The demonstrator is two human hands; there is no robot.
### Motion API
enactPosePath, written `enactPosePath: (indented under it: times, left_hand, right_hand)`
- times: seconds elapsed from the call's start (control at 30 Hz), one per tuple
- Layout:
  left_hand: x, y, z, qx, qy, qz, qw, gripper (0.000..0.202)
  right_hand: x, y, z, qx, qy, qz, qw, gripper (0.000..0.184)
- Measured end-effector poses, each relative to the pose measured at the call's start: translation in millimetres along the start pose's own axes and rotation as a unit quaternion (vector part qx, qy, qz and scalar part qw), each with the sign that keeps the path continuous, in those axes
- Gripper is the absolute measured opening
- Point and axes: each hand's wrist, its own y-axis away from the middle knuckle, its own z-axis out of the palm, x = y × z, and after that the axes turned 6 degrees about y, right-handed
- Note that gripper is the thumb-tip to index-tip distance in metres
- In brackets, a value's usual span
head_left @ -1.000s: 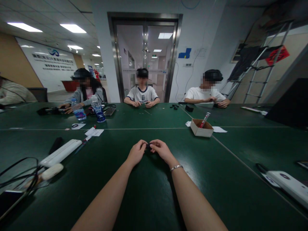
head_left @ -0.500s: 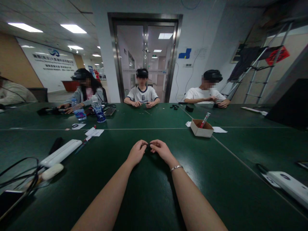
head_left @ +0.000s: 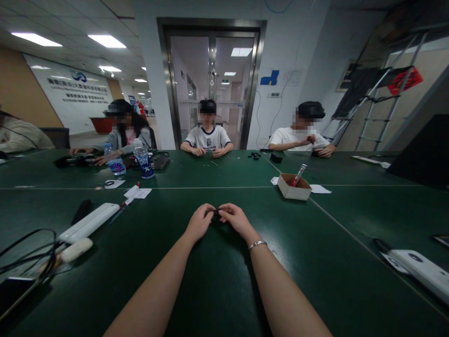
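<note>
Both my hands meet over the middle of the dark green table [head_left: 224, 262], fingertips close together. Between them sits a small dark object [head_left: 216, 213], mostly covered by the fingers, its kind too small to make out. My left hand [head_left: 200, 222] pinches its left end between thumb and fingers. On the other side, my right hand [head_left: 235, 217] grips the right end, thumb and fingers closed. A silver bracelet [head_left: 257, 245] circles my right wrist.
An open cardboard box [head_left: 293, 192] with a red-and-clear tube stands ahead to the right. At left lie a white power strip [head_left: 89, 223], cables and paper slips; two bottles [head_left: 143, 159] stand beyond. Another white device [head_left: 421, 267] lies at right. Several people sit across the table.
My hands and the small dark object hold almost the same place. Across the table at right, a person's hand has risen slightly.
</note>
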Motion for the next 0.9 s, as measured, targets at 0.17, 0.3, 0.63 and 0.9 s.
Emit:
enactPosePath:
  times: [0.17,0.3,0.63,0.9]
  left_hand:
    - [0.2,-0.1,0.0,-0.001,-0.008,-0.009,1.000,0.026]
    - [2.7,2.2,-1.1,-0.006,-0.024,-0.019,1.000,0.032]
    - [3.0,1.7,-1.1,-0.007,-0.007,-0.003,1.000,0.024]
    - [4.5,2.3,-0.9,0.000,-0.015,-0.006,1.000,0.028]
  right_hand:
    - [-0.5,0.3,-0.3,0.003,0.003,0.004,1.000,0.035]
    - [-0.5,0.1,-0.2,0.002,0.002,0.005,1.000,0.035]
    - [-4.5,2.1,0.8,0.005,0.001,0.009,1.000,0.034]
    - [-3.1,1.6,0.3,0.003,0.002,0.005,1.000,0.033]
